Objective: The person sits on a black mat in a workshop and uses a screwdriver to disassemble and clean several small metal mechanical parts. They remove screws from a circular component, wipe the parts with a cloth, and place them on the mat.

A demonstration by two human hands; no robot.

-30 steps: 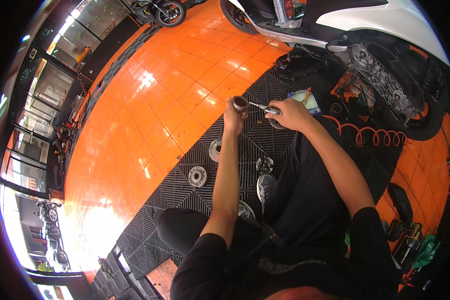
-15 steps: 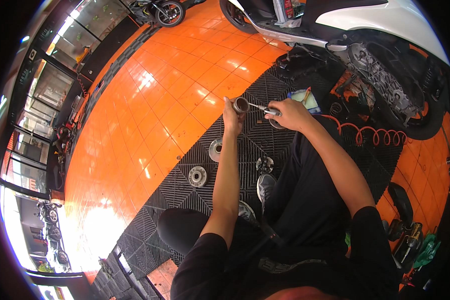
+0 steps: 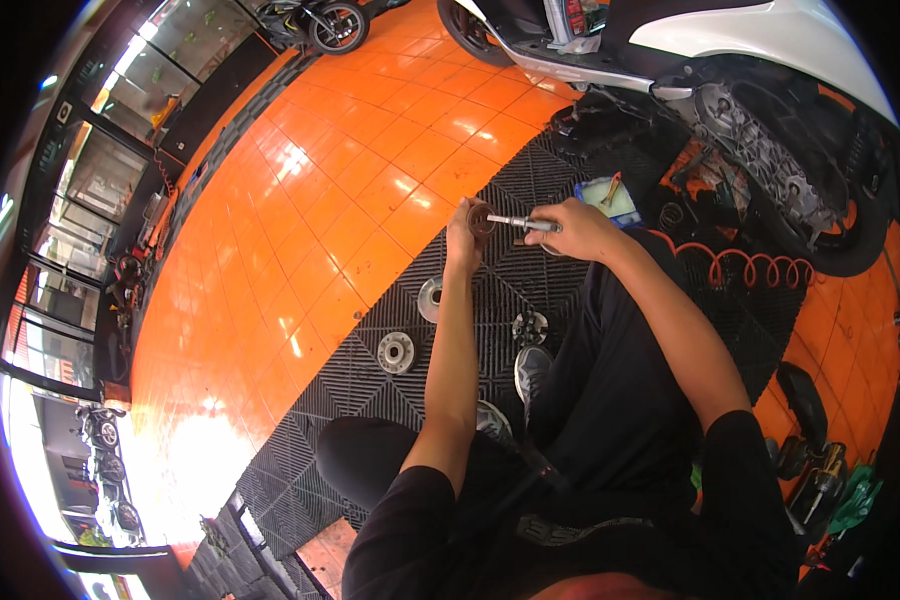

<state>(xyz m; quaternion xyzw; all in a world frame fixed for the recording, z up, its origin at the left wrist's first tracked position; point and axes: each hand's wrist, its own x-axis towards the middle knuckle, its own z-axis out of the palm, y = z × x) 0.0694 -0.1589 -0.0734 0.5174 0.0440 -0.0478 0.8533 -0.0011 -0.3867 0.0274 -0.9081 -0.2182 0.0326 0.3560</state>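
Note:
My left hand is closed round a hollow, cup-like metal part, its round opening showing brownish inside. In my right hand is a slim silver tool with a grey body; its exact kind is unclear. The tool's tip sits at the mouth of the metal part. On the black mat below lie a round metal hub with holes, a metal disc partly behind my left forearm, and a small round metal part by my shoe. Another round piece shows partly under my right hand.
Right of my hands lies a blue tray with pale liquid and a brush. A red coiled hose crosses the ribbed mat. A white scooter with its engine side exposed stands at the far right. Orange tiles spread leftward.
The tool has swung more level, and its tip has moved to the opening of the metal part. My right hand has shifted slightly. The parts on the mat have stayed put.

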